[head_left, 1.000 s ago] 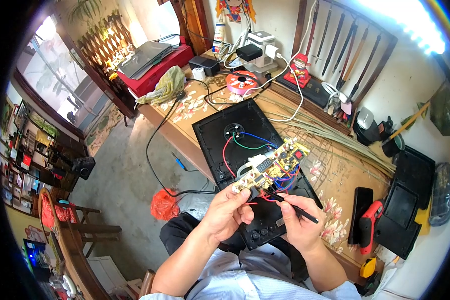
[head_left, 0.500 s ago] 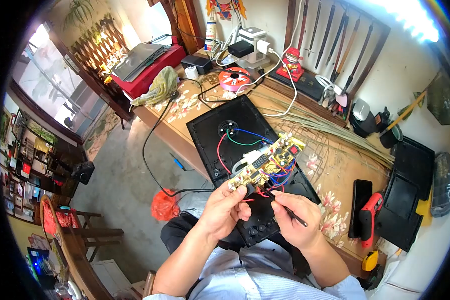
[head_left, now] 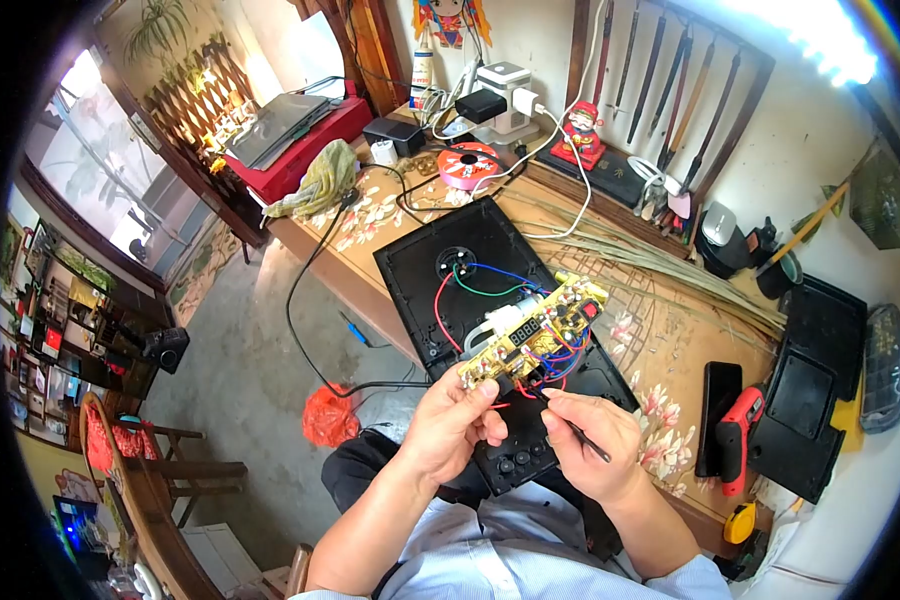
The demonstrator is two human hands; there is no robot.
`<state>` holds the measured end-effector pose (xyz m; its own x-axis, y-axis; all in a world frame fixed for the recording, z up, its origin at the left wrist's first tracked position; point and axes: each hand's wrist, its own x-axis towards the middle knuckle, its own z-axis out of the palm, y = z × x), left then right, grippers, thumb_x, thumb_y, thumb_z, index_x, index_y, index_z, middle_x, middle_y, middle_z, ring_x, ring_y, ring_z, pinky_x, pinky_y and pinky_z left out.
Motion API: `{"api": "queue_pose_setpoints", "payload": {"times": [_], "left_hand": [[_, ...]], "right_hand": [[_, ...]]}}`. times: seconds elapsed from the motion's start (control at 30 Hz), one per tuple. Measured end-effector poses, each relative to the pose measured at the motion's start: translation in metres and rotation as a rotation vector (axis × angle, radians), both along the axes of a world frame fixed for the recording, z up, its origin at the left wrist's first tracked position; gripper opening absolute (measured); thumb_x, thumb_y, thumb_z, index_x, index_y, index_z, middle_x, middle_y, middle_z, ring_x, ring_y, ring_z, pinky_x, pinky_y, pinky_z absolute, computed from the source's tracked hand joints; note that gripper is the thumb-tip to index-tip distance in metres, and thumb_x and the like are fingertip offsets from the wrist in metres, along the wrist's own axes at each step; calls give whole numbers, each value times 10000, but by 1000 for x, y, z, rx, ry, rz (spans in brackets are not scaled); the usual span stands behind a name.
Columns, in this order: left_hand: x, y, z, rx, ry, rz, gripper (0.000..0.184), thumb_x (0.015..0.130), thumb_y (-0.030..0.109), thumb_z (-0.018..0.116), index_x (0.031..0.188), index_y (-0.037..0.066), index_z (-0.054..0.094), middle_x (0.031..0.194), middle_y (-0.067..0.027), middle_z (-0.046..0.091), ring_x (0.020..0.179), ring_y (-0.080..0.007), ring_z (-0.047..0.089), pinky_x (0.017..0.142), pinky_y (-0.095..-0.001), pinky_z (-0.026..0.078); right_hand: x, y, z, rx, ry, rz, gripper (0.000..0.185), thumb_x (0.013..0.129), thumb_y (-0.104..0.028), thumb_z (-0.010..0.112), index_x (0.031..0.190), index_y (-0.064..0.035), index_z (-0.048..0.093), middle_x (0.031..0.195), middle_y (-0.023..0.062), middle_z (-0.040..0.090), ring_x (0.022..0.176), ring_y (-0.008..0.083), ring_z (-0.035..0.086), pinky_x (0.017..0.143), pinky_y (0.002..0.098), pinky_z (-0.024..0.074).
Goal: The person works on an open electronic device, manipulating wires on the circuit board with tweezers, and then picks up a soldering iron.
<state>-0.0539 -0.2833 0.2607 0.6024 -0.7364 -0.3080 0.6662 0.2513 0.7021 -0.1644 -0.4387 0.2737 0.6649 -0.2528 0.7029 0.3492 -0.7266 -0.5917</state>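
Note:
My left hand (head_left: 452, 425) is closed on the lower left end of a yellow circuit board (head_left: 500, 358), thumb on top. The board has a small digit display (head_left: 525, 331) and a red part near its far end. It is held tilted above an open black housing (head_left: 420, 285). In my right hand (head_left: 600, 435), a thin black tool (head_left: 592, 443) is pinched; its tip reaches the red wires (head_left: 523, 387) under the board's near edge, but whether it touches them I cannot tell. Blue, red and green wires run between board and housing.
To the right lie a black phone (head_left: 718, 420), a red and black power tool (head_left: 740, 435), a black cover (head_left: 805, 390) and a yellow tape measure (head_left: 739, 523). Dry stalks (head_left: 690, 275), a ribbon roll (head_left: 469, 165) and chargers (head_left: 482, 104) are at the back. A black cable (head_left: 292, 300) hangs off the left edge.
The circuit board has tilted slightly and shifted a little to the right in my left hand. The tool tip stays by the red wires, with both grips unchanged.

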Motion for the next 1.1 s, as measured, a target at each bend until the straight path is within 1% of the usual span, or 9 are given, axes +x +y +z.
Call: {"api": "queue_pose_setpoints", "payload": {"times": [0.63, 0.73, 0.8, 0.83, 0.87, 0.93, 1.0, 1.07, 1.1], "left_hand": [[-2, -1, 1, 30, -22, 15, 344, 938, 196, 621, 1218, 59, 476, 919, -30, 621, 617, -109, 636, 535, -243, 515], [-2, 0, 2, 21, -18, 8, 349, 939, 189, 619, 1228, 56, 474, 918, -32, 619, 620, -112, 636, 535, -245, 515], [-3, -1, 4, 22, -19, 5, 355, 938, 182, 618, 1235, 54, 471, 922, -35, 619, 622, -115, 636, 536, -244, 514], [-1, -2, 3, 19, -19, 8, 355, 938, 182, 618, 1235, 54, 471, 922, -35, 619, 622, -115, 636, 536, -244, 514], [0, -1, 2, 19, -20, 3, 355, 937, 177, 618, 1236, 53, 470, 924, -36, 618, 623, -116, 637, 537, -246, 514], [-2, 0, 1, 23, -12, -1, 356, 936, 173, 619, 1237, 51, 470, 925, -36, 618, 624, -118, 637, 537, -248, 514], [-2, -1, 4, 23, -16, 13, 354, 932, 163, 623, 1232, 48, 473, 905, -35, 617, 628, -123, 639, 541, -253, 517], [-4, -1, 2, 41, -35, 7, 353, 931, 161, 624, 1231, 48, 475, 895, -34, 617, 628, -124, 639, 548, -253, 520], [-4, 0, 1, 60, -55, 1, 353, 931, 160, 625, 1230, 48, 477, 884, -33, 617, 629, -125, 639, 554, -254, 523]], "right_hand": [[0, -1, -3, 2, -16, -2, 176, 737, 12, 740, 885, 13, 645, 835, 161, 698, 697, 273, 694, 622, 320, 560], [-2, 0, -3, 48, 17, -17, 172, 753, 4, 739, 899, 16, 650, 845, 158, 698, 688, 239, 693, 617, 304, 554], [-5, 1, -2, 290, 69, -46, 146, 792, -17, 728, 915, 17, 656, 877, 147, 700, 692, 183, 682, 616, 279, 542], [-12, 1, 3, 461, 123, -4, 127, 846, -23, 685, 951, 31, 638, 936, 146, 695, 751, 152, 664, 659, 267, 530], [-10, 0, 1, 565, 10, 80, 128, 906, -35, 599, 1008, 41, 589, 966, 145, 687, 801, 158, 652, 703, 274, 521], [-13, -10, 2, 545, 22, 62, 137, 948, -50, 514, 1044, 45, 536, 978, 143, 682, 834, 170, 644, 730, 278, 511], [-19, -11, 13, 590, 105, 70, 145, 957, -75, 491, 1046, 36, 521, 948, 161, 682, 770, 179, 650, 690, 288, 515], [-21, -6, 27, 516, 573, -86, 176, 944, -103, 531, 1054, 33, 513, 892, 183, 676, 712, 226, 669, 636, 326, 520], [-18, -3, 24, 353, 510, -97, 233, 930, -145, 568, 1071, 28, 503, 852, 189, 668, 701, 288, 671, 611, 366, 521]]}}
